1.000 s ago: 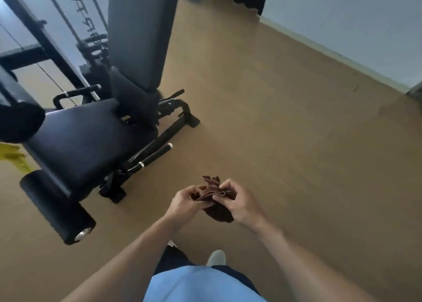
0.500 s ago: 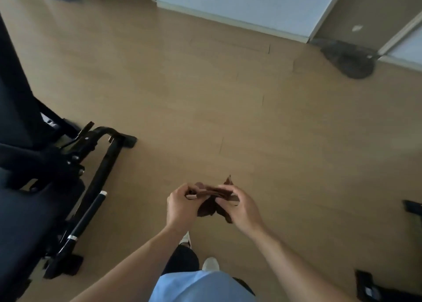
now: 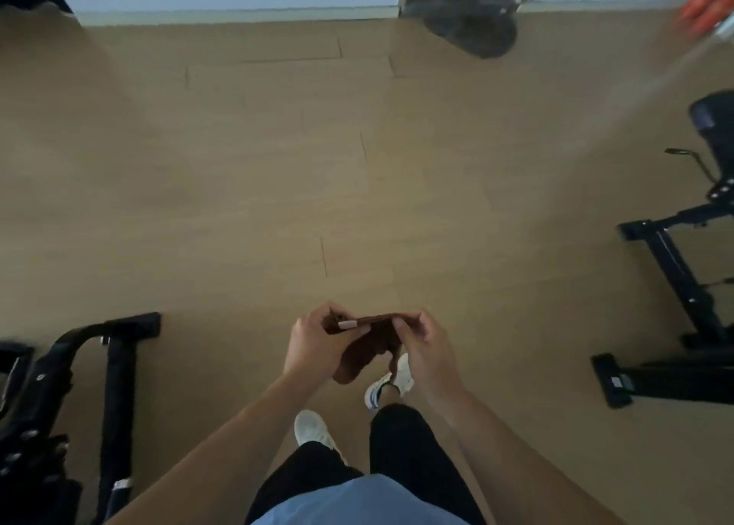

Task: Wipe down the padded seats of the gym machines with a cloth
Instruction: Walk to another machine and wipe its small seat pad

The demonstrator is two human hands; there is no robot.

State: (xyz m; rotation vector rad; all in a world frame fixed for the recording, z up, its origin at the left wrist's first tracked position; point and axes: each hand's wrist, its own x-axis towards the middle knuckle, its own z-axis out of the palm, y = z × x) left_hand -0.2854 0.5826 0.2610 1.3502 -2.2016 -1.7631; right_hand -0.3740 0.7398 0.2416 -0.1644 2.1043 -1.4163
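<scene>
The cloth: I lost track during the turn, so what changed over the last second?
The view swung right: the padded bench left the picture, only its black frame shows at left, and another machine base appeared at right. Both hands, left and right, kept holding the brown cloth, now stretched flatter between them.

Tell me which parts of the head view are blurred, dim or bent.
Head view: the orange object at top right is smeared by motion blur; the floor seams are soft; the left machine frame sits in dim shadow; the wide lens bows the baseboard. The cloth, held by the left hand and right hand, is fairly sharp.
</scene>
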